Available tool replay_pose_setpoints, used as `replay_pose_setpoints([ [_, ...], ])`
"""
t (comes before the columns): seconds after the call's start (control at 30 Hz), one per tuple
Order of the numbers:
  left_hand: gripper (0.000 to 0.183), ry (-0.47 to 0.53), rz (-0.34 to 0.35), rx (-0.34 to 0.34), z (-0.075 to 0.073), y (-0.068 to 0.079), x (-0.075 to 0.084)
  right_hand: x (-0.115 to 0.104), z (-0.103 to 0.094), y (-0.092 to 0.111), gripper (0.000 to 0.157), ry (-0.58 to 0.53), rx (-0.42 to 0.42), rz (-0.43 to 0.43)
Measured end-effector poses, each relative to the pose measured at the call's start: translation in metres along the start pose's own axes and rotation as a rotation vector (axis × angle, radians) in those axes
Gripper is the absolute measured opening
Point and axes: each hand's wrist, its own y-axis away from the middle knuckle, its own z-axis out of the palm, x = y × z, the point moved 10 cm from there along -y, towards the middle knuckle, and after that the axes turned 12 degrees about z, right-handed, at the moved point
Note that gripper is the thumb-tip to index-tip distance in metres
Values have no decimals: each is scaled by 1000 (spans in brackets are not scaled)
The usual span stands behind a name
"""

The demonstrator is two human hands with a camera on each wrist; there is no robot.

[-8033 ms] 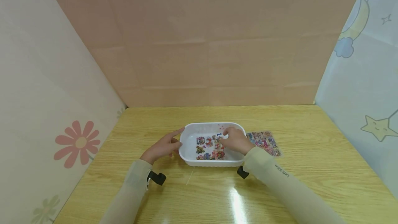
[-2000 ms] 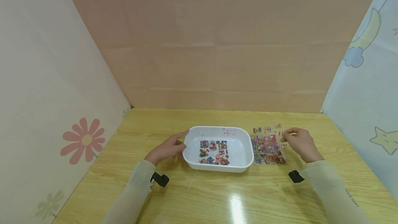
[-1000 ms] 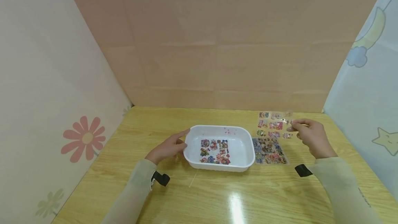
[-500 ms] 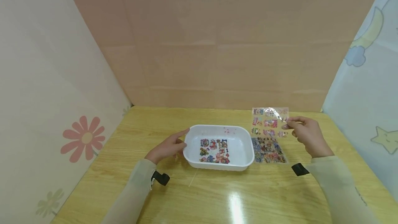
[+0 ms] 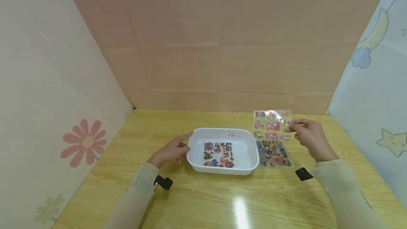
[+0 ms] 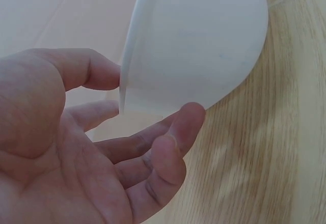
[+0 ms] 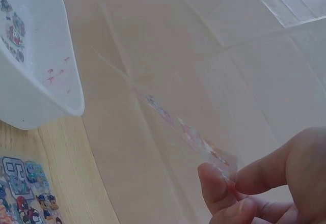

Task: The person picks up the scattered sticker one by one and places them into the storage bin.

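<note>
A white plastic basin [image 5: 222, 170] stands mid-table. Colourful cartoon stickers [image 5: 217, 154] lie on its floor, and small pink marks dot its inner back wall. My left hand [image 5: 170, 151] holds the basin's left end, thumb and index finger at the rim. In the left wrist view its other fingers [image 6: 165, 165] curl below the basin wall. My right hand [image 5: 313, 137] pinches the right edge of a clear sticker sheet [image 5: 267, 126], raised and facing me. From the right wrist view that sheet [image 7: 178, 132] appears nearly edge-on, between thumb and fingers.
Another sticker sheet [image 5: 273, 154] lies flat just right of the basin, below the raised one. A thin pale strip [image 5: 196, 182] is on the wooden table [image 5: 203, 204] in front of the basin. A brown paper backdrop [image 5: 219, 63] rises behind the table.
My right hand has gone from inside the basin to the sheets on the right, lifted one upright, then shifted it slightly left. My left hand stays at the basin's rim.
</note>
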Motion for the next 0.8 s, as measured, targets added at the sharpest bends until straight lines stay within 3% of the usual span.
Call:
replay_pose_setpoints([
  [0.53,65,9,17,-6,1,0,2,-4,29,2,43,5,-58,3],
  [0.8,64,6,19,-8,0,0,2,-9,55,2,37,51,-98,4],
])
